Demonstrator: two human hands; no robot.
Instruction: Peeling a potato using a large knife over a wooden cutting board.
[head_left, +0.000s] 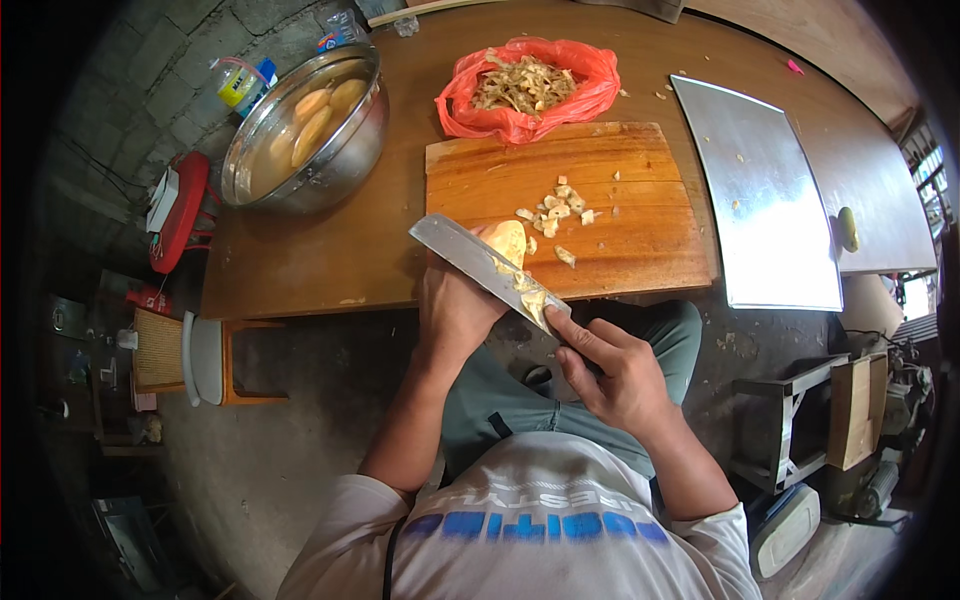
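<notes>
My left hand (457, 304) is wrapped around a pale yellow peeled tuber (508, 241), perhaps a sweet potato, at the front edge of the wooden cutting board (480, 172). Across it slants a broad-bladed kitchen knife (480, 262), hiding part of the hand and the tuber. My right hand (611, 367) grips the knife's near end, its index finger along the blade; the handle is hidden. Thin yellow parings (534, 301) cling to the blade. Small pale trimmings (559, 206) lie scattered on the board.
Behind the board sits a red plastic bag (525, 133) full of peelings (525, 84). A steel bowl (337, 176) at left holds several tubers (311, 135) in cloudy liquid. At right, a metal sheet (757, 210) overhangs the table's (315, 277) front edge. One unpeeled tuber (848, 229) lies beyond.
</notes>
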